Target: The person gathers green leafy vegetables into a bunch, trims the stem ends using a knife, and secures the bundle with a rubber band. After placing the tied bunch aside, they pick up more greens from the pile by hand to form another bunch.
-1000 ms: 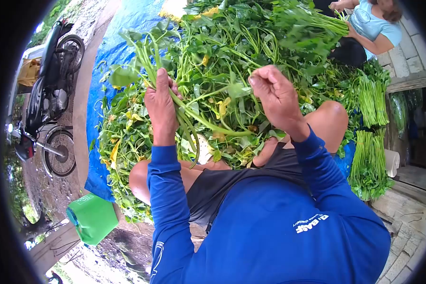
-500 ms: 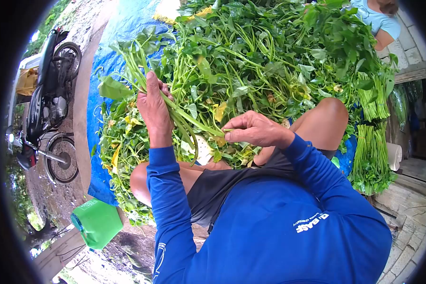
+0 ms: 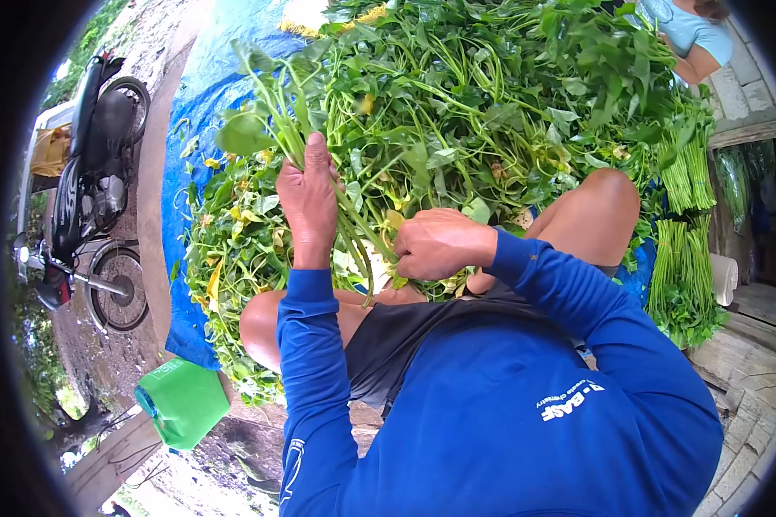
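A small bunch of leafy green stems [image 3: 286, 121] is in my left hand [image 3: 309, 207], which is closed around it with the thumb pointing up along the stems. Leaves spread above the fist, and the cut-looking lower ends hang below it. My right hand [image 3: 444, 244] is curled closed at the lower end of one stem; its fingertips are mostly hidden behind the knuckles. Beneath and beyond both hands lies a large heap of loose leafy greens [image 3: 457, 112], with some yellow leaves among it.
The heap rests on a blue tarp [image 3: 177, 319]. Tied bundles of stems [image 3: 681, 284] lie at right. A green container [image 3: 181, 403] sits at lower left, and a motorcycle [image 3: 90, 189] stands beyond the tarp. Another person [image 3: 694, 39] is at the upper right.
My left hand and its bunch have shifted right, the leaves tipping more upright. My right hand has turned from a visible pinch on the stem end to a curled fist, slightly left.
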{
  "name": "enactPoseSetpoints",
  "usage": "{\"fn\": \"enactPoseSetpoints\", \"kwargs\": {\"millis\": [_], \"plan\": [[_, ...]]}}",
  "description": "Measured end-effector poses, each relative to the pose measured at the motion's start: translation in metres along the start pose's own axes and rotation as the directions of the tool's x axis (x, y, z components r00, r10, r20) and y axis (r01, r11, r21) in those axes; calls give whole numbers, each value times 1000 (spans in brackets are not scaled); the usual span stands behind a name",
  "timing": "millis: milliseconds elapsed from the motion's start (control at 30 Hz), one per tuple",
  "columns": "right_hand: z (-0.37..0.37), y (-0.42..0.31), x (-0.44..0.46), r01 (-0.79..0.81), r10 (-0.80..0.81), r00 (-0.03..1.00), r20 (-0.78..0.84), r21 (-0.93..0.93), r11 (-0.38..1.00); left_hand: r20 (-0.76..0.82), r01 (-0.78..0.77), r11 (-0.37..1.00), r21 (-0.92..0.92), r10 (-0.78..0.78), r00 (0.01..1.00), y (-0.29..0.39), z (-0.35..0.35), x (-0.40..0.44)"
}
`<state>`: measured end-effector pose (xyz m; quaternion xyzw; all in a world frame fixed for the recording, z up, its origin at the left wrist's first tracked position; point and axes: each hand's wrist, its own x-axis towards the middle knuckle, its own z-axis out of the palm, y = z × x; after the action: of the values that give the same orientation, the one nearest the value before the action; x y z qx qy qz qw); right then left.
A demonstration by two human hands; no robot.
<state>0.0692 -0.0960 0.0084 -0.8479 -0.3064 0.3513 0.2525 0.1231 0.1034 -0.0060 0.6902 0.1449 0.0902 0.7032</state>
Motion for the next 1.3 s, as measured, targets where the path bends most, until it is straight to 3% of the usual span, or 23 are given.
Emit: {"fn": "enactPoseSetpoints", "kwargs": {"millis": [33, 133, 233, 267, 333, 400, 433, 500, 567, 633, 733, 767, 800, 867, 967, 1000, 1033, 1067, 1100, 1133, 1167, 1233, 1300], "plan": [[-5, -5, -3, -31, 30, 999, 45, 11, 999, -39, 6, 1000, 12, -5, 999, 1, 0, 0], [67, 49, 2, 159, -174, 930, 323, 73, 985, -227, -70, 995, -70, 53, 972, 11, -21, 26], [119, 89, -11, -52, 17, 992, 122, 292, 955, -181, -92, 953, -290, 40, 983, 30, -36, 30], [120, 95, -14, -116, 67, 991, 116, 487, 866, -187, -95, 947, -306, 38, 982, 33, -34, 27], [112, 99, -20, -213, 183, 974, 133, 808, 549, -172, -80, 942, -326, 24, 985, 32, -35, 26], [83, 81, -24, -37, 192, 980, -57, 890, 455, -147, -57, 935, -350, 5, 989, 23, -37, 30], [66, 60, -27, 125, 231, 942, -243, 893, 433, -144, -41, 937, -346, -9, 990, 21, -34, 30], [34, 34, -31, 219, 120, 961, -250, 949, 228, -112, -20, 937, -348, -20, 993, 15, -28, 30], [25, 21, -18, 275, 7, 960, -279, 950, 146, -105, -26, 933, -360, -12, 994, 11, -20, 29], [30, 11, -3, 289, 1, 957, -291, 951, 113, -97, -9, 931, -366, -29, 995, 9, -17, 28], [40, 14, -10, 239, 80, 962, -262, 944, 226, -124, 14, 938, -346, -61, 990, 11, -20, 26], [53, 17, -11, 319, 18, 943, -332, 918, 237, -164, 9, 945, -328, -66, 984, 9, -26, 29], [58, 20, -18, 263, -55, 964, -259, 915, 307, -202, 1, 951, -308, -67, 977, 10, -31, 32], [64, 23, -32, 162, -47, 986, -158, 875, 457, -186, 1, 939, -343, -69, 980, 9, -38, 35], [19, 14, -42, 340, 30, 919, -393, 829, 444, -107, -19, 963, -270, -11, 994, 11, -41, 30], [7, 16, -39, 403, 42, 887, -461, 814, 418, -102, 8, 968, -249, -34, 994, 11, -37, 27], [-16, 0, -35, 439, 119, 824, -555, 756, 486, -80, 24, 968, -248, -45, 996, 11, -34, 24], [-24, 0, -19, 534, 68, 709, -702, 597, 599, -54, 39, 967, -253, -54, 997, 11, -28, 23], [-40, -8, -13, 487, 52, 720, -692, 558, 672, -20, 55, 968, -244, -62, 998, 10, -23, 22], [-52, -14, -3, 470, -17, 693, -720, 434, 769, 11, 69, 970, -234, -69, 998, 9, -20, 21], [-52, -13, 29, 602, -150, 512, -846, 229, 765, 37, 83, 972, -220, -76, 996, 9, -18, 19], [-47, -11, 55, 643, -308, 406, -860, 30, 766, 61, 101, 975, -197, -91, 994, 13, -16, 13], [-47, -1, 59, 536, -345, 607, -716, 49, 843, 64, 93, 982, -163, -83, 994, 18, -16, 7]]}}
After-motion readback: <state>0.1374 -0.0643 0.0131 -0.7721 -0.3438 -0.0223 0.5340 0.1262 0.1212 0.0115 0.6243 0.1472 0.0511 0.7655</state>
